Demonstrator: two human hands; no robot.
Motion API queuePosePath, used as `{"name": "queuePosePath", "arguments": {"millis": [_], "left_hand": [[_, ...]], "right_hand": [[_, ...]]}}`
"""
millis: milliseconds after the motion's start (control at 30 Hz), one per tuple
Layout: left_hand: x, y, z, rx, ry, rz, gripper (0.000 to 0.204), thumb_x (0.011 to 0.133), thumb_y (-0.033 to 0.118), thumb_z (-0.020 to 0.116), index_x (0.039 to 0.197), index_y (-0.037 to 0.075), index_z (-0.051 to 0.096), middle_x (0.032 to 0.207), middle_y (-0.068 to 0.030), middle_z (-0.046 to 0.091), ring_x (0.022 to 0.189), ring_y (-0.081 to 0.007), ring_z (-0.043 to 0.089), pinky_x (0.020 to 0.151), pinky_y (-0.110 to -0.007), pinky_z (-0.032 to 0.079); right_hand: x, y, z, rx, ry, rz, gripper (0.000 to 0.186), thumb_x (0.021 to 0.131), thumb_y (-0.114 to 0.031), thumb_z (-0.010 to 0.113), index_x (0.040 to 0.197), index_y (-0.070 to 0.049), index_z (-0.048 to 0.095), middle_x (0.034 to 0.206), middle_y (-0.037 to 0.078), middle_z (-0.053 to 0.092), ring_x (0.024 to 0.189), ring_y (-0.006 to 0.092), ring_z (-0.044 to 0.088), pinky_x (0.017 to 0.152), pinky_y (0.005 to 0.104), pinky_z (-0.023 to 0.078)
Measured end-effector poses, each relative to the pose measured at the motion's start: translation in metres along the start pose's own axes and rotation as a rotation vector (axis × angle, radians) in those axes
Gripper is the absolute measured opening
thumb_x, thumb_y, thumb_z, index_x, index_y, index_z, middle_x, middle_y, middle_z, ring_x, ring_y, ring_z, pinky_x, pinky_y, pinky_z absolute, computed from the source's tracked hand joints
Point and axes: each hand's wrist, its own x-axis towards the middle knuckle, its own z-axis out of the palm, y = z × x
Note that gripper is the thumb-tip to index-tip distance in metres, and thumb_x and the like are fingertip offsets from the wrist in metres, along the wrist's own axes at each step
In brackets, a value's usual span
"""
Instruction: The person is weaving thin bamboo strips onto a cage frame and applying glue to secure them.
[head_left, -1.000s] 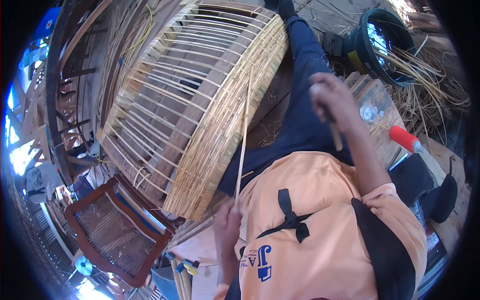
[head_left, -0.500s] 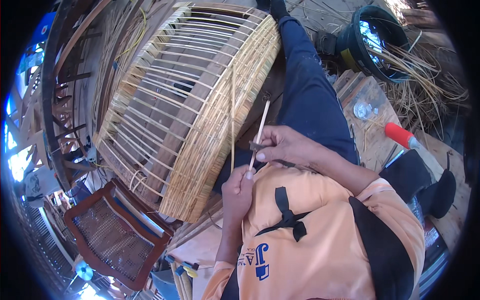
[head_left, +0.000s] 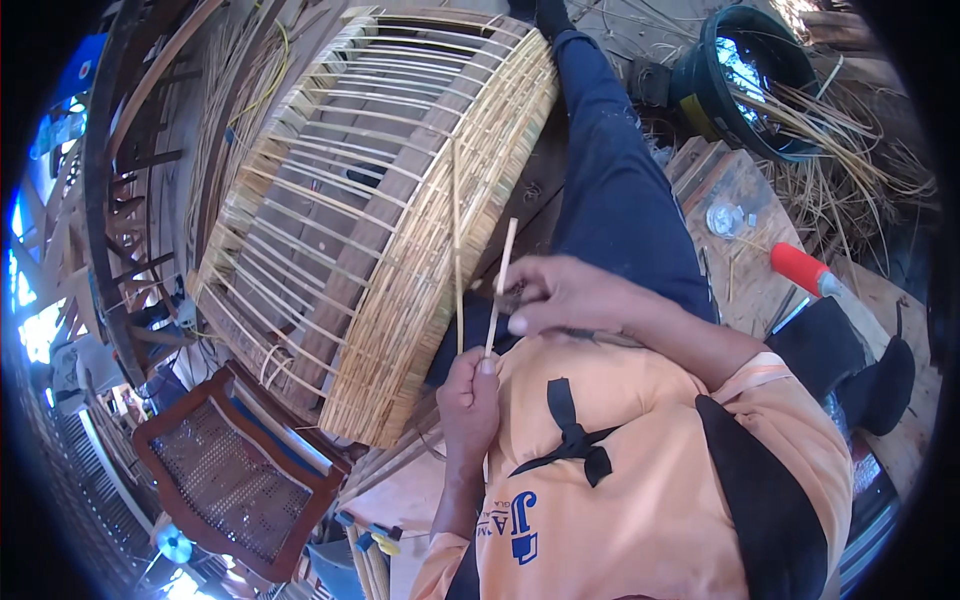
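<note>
My left hand (head_left: 470, 392) is closed in a fist around a pale cane strip (head_left: 503, 265), whose cut end sticks up above it. Another length of cane (head_left: 457, 250) runs from the woven frame (head_left: 440, 240) down to the same fist. Close to the upright end, my right hand (head_left: 575, 295) is curled around a dark knife (head_left: 598, 338), partly hidden by the palm and smeared by motion. The frame is wood, with cane wrapped densely along its side and spaced strands across its middle.
A dark bucket (head_left: 700, 75) holding water and cane stands at the upper right. Near my right side, a red-handled tool (head_left: 798, 268) lies by a wooden board (head_left: 760, 200). A cane-webbed chair panel (head_left: 235, 475) leans at lower left.
My left hand has moved slightly down and left with the cane. The right hand's fingers have loosened and shifted a little off the strip, with the knife still in them.
</note>
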Motion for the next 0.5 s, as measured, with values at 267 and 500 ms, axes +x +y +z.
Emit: {"name": "queuePosePath", "arguments": {"millis": [267,500], "left_hand": [[-0.006,0.004,-0.002,0.199,-0.054,0.08,0.018,0.09,0.011,0.052,0.104,0.002,0.061,0.079,-0.0123,0.063,0.068,-0.012,0.058,0.064,-0.027,0.046],[-0.03,-0.003,-0.022,0.238,-0.088,0.05,0.02,0.09,0.01,0.051,0.105,0.001,0.06,0.088,-0.016,0.064,0.078,-0.0203,0.062,0.073,-0.03,0.048]], "right_hand": [[0.002,0.028,0.004,0.195,0.002,-0.098,0.023,0.083,-0.009,0.067,0.099,-0.001,0.052,0.072,0.001,0.057,0.053,0.0036,0.046,0.045,0.0175,0.034],[0.007,0.027,-0.002,0.23,0.045,-0.07,0.026,0.08,-0.013,0.071,0.095,-0.002,0.053,0.07,0.0,0.057,0.052,0.0037,0.049,0.044,0.0173,0.036]]}}
